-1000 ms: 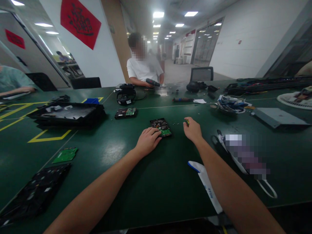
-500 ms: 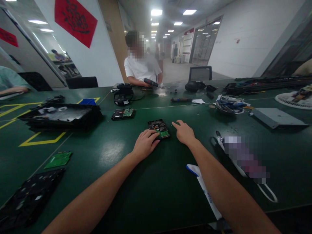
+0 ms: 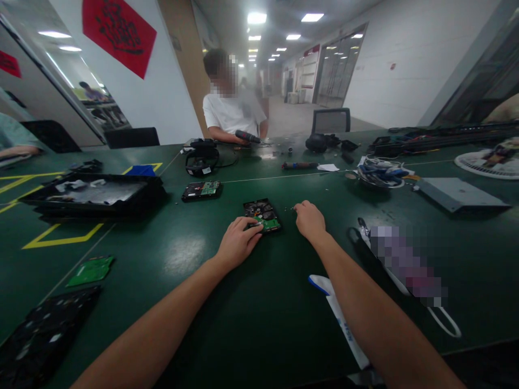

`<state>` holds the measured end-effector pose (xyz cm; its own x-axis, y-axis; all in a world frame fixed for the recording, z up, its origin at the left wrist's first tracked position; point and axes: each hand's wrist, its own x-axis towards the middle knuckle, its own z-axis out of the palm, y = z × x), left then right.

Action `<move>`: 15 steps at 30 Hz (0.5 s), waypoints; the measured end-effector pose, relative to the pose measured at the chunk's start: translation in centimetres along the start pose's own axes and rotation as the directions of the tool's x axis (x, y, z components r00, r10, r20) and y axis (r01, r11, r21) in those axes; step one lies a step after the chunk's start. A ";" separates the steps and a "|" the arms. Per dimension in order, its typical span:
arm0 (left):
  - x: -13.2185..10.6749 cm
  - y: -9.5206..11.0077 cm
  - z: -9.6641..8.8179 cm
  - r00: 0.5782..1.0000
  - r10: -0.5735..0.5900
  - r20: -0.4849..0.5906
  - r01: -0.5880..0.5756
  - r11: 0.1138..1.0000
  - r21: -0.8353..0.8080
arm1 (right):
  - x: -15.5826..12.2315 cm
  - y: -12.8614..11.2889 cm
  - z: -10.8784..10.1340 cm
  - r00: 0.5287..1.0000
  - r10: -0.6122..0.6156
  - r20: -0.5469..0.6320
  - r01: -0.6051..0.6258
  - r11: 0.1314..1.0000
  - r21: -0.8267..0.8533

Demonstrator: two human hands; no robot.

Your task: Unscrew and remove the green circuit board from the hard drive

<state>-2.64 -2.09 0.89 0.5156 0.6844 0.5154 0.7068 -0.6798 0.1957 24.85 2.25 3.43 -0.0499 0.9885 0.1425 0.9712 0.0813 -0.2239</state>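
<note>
Nearest you on the green tbl (image 3: 251, 329), a blk casing (image 3: 44, 332) lay at the L, w/ a grn circuit board (image 3: 90, 271) just beyond. A white strip (image 3: 344, 327) w/ a blue tip lay partly under your R forearm (image 3: 367, 308). Your L hand (image 3: 235, 242) rested on the near L corner of the hard drive (image 3: 259, 209), touching it; couldn't tell if it gripped. The drive lay approx. ctr, between your hands. Your R hand (image 3: 310, 219) was just R of it, fingertips drawn together beside tiny bits (image 3: 286, 209); couldn't tell if they pinched anything. Farther: blk trays (image 3: 97, 207), a grey box (image 3: 462, 194), a 2nd drive (image 3: 201, 190), cables (image 3: 381, 174), a screwdriver (image 3: 300, 165). At the far edge, a co-worker (image 3: 233, 113) held a pwr drill (image 3: 246, 136).
</note>
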 end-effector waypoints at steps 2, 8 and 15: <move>0.0 0.0 0.0 1.000 -0.007 -0.001 0.007 1.000 -0.004 | 0.0 0.0 0.1 1.000 -0.011 0.016 0.012 1.000 -0.023; 0.0 0.0 -0.2 1.000 -0.030 0.002 0.030 0.999 -0.040 | 0.3 -0.8 0.1 0.990 -0.140 -0.017 0.140 0.990 -0.034; 0.1 -0.2 -0.1 0.999 -0.025 -0.020 0.023 0.997 -0.076 | 0.1 -0.8 -0.3 0.984 -0.177 0.029 0.177 0.984 0.012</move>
<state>-2.79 -1.97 0.98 0.4881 0.6958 0.5268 0.6800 -0.6816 0.2703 24.10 2.25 3.96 -0.2276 0.9619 0.1516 0.9443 0.2561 -0.2067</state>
